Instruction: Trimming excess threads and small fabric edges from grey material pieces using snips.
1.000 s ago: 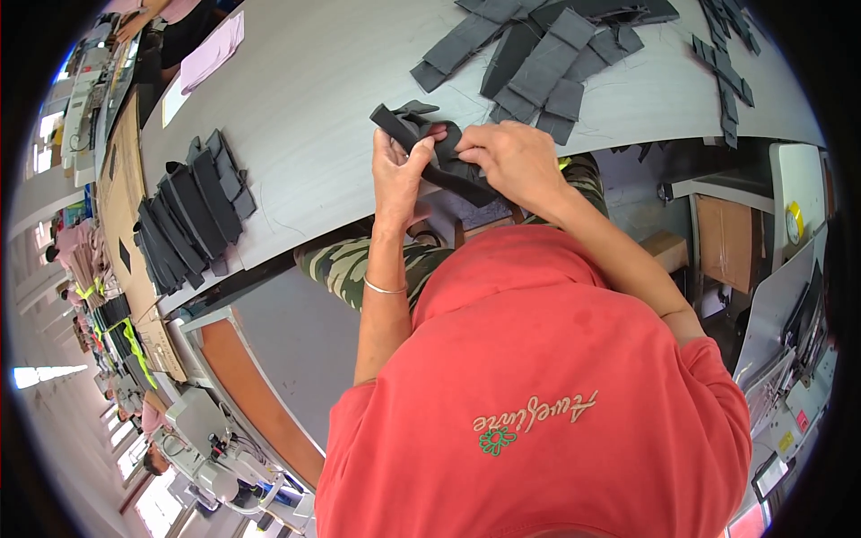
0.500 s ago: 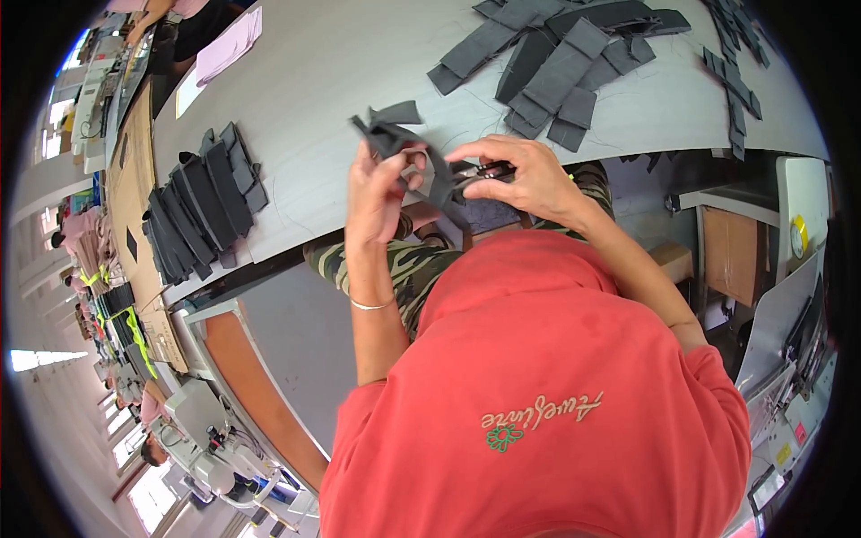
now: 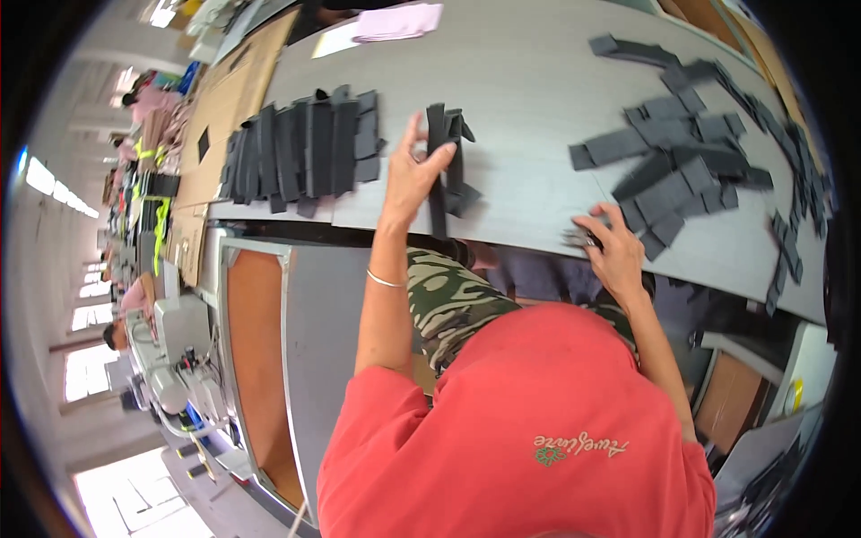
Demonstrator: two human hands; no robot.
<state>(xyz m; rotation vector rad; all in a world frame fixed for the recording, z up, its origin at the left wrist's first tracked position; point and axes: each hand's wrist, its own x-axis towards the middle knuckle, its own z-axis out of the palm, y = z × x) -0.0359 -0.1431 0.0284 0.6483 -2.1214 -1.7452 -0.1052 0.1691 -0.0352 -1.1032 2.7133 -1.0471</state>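
My left hand (image 3: 414, 179) is closed on a dark grey fabric strip (image 3: 437, 202), pinching it with the thumb over the table. The strip stands lengthwise, with folded pieces and a loose flap on its right side. At the table's front edge, my right hand (image 3: 619, 255) curls around small metal thread snips (image 3: 581, 238), whose tips point left; the palm hides most of their handles. Left of my left hand, a row of similar dark grey strips (image 3: 305, 148) lies side by side. Beyond my right hand is a loose heap of dark grey fabric pieces (image 3: 673, 188).
A folded pink cloth (image 3: 399, 22) lies at the far edge of the grey table (image 3: 520, 108). More dark strips (image 3: 789, 161) trail along the right side. Brown cardboard (image 3: 260, 81) borders the table's left. Other people and sewing machines (image 3: 170, 359) are farther left.
My hands have parted: the left has carried the strip over the table toward the row, while the right has drawn the snips away to the table edge. The view has also shifted.
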